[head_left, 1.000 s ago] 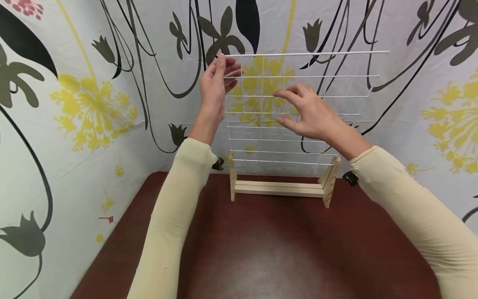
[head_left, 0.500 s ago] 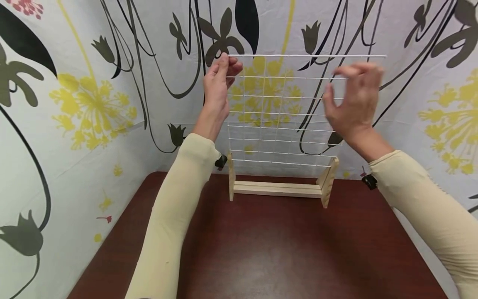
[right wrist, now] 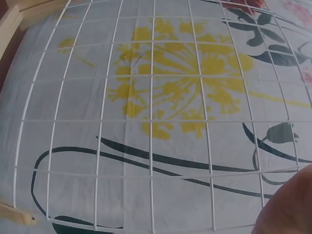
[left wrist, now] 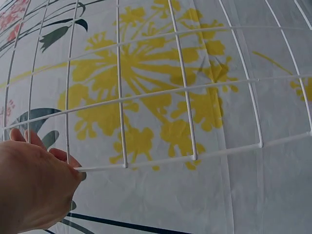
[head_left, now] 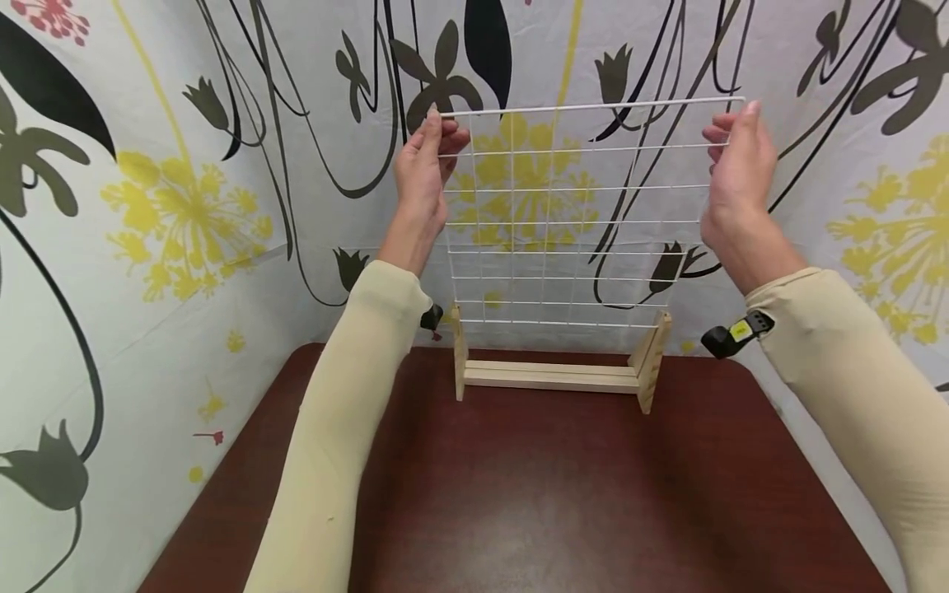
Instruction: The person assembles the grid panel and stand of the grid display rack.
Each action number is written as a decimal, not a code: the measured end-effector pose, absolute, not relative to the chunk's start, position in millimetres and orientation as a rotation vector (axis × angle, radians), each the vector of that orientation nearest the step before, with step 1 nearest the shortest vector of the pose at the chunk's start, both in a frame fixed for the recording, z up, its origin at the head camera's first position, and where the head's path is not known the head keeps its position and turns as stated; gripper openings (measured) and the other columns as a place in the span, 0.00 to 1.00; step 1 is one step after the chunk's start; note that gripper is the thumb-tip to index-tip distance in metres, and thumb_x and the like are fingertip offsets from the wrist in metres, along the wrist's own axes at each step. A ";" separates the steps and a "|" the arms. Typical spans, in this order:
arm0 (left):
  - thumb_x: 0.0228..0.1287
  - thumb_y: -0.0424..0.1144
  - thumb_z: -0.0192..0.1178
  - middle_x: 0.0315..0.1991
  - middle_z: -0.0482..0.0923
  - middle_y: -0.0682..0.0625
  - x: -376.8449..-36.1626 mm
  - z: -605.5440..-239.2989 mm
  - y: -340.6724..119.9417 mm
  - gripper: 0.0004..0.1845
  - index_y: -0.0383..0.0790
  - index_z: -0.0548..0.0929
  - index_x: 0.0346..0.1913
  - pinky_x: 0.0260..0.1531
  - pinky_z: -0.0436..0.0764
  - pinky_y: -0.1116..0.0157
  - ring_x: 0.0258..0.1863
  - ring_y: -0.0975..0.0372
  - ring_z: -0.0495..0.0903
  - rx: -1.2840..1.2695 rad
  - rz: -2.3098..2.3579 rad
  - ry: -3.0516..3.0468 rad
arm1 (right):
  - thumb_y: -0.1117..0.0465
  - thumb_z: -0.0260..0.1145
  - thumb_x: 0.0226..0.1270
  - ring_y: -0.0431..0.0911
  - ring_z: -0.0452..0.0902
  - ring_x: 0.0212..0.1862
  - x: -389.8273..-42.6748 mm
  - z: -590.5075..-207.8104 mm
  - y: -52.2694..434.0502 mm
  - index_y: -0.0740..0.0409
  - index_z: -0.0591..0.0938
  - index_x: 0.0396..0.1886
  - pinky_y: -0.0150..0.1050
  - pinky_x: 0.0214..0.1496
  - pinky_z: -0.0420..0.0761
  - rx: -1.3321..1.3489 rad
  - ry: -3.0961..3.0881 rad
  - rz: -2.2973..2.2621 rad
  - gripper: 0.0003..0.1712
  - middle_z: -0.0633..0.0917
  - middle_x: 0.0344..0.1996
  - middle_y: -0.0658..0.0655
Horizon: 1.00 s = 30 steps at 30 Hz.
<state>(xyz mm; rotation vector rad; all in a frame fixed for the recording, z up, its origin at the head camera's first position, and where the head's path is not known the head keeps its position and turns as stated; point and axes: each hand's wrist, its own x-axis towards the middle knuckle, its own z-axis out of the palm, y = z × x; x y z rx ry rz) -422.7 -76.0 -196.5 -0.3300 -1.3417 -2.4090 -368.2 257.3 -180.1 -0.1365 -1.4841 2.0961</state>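
Note:
A white wire grid panel (head_left: 593, 105) stands upright, its lower edge between the two end pieces of a pale wooden base (head_left: 552, 376) on a dark red-brown table (head_left: 578, 494). My left hand (head_left: 421, 169) pinches the panel's upper left corner. My right hand (head_left: 734, 177) holds the upper right corner, fingers curled round the side wire. The left wrist view has the left hand (left wrist: 34, 190) at a corner of the grid (left wrist: 185, 90). In the right wrist view the grid (right wrist: 151, 122) fills the frame and only a bit of the right hand (right wrist: 287, 209) shows.
Floral-printed cloth (head_left: 170, 214) hangs as walls on the left, back and right of the table. The wooden base stands close to the back wall. A black wrist device (head_left: 734, 333) sits on my right sleeve.
My right hand has moved from the middle of the grid to its upper right corner and taken hold there. My left hand has stayed on the upper left corner.

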 end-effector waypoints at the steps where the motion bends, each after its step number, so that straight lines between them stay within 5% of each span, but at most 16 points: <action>1: 0.80 0.49 0.60 0.30 0.90 0.54 -423.5 -196.4 -76.3 0.17 0.45 0.87 0.33 0.44 0.79 0.68 0.37 0.65 0.89 -0.322 -2.405 -1.352 | 0.44 0.48 0.88 0.37 0.71 0.50 -370.6 -180.3 257.6 0.48 0.82 0.48 0.24 0.52 0.66 -0.133 -1.470 2.119 0.20 0.82 0.46 0.45; 13: 0.80 0.52 0.59 0.32 0.89 0.54 -428.4 -198.1 -69.5 0.17 0.46 0.87 0.35 0.68 0.76 0.53 0.43 0.63 0.89 -0.279 -2.348 -1.455 | 0.50 0.60 0.83 0.41 0.75 0.37 -382.5 -182.2 264.6 0.53 0.84 0.39 0.27 0.36 0.73 -0.172 -1.300 2.285 0.15 0.87 0.37 0.49; 23: 0.79 0.54 0.59 0.33 0.90 0.54 -431.9 -205.6 -71.6 0.17 0.46 0.87 0.37 0.66 0.78 0.54 0.42 0.62 0.89 -0.216 -2.314 -1.481 | 0.51 0.60 0.83 0.42 0.78 0.33 -391.7 -185.3 263.8 0.55 0.82 0.36 0.29 0.35 0.73 -0.163 -1.302 2.342 0.15 0.87 0.31 0.50; 30: 0.80 0.55 0.58 0.35 0.90 0.52 -437.2 -206.1 -66.2 0.19 0.46 0.87 0.38 0.55 0.84 0.57 0.40 0.61 0.89 -0.170 -2.303 -1.495 | 0.50 0.56 0.86 0.42 0.84 0.29 -391.4 -183.5 268.5 0.54 0.81 0.38 0.31 0.31 0.73 -0.165 -1.355 2.373 0.17 0.90 0.29 0.50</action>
